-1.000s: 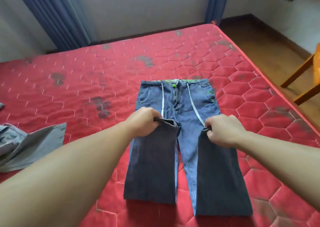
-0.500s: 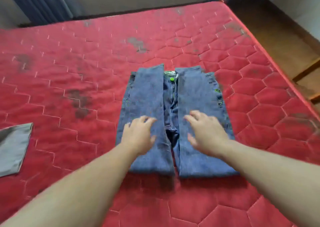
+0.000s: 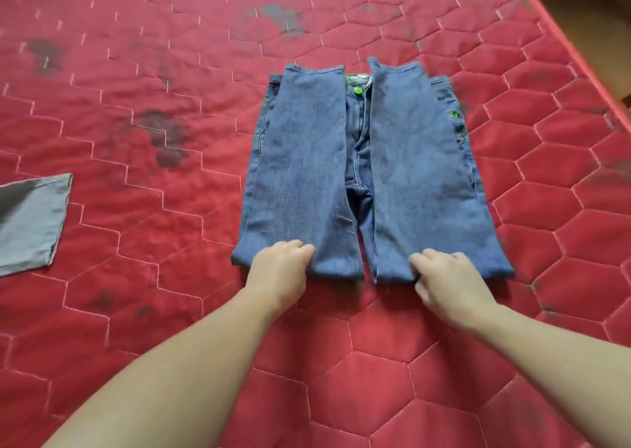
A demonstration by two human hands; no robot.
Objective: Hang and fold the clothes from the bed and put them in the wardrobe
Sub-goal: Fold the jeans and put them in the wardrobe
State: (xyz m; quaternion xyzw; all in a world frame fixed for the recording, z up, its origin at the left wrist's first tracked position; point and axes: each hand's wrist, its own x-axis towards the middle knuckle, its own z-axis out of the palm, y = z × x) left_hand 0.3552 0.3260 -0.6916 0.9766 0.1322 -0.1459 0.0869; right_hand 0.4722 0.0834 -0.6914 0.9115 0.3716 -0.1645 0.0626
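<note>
A pair of blue jeans (image 3: 392, 174) lies flat on the red quilted mattress (image 3: 170, 106), both legs folded up over the waist, a green button showing between them. My left hand (image 3: 278, 273) grips the near folded edge of the left leg with curled fingers. At the near fold of the right leg, my right hand (image 3: 447, 280) does the same, fingers curled onto the denim.
A grey garment (image 3: 30, 222) lies on the mattress at the left edge of view. The mattress's right edge (image 3: 580, 55) runs diagonally at the upper right, with wooden floor beyond it.
Both hands slid back from the middle of the folded legs to the near fold and curled onto its edge. The view moved closer to the jeans.
</note>
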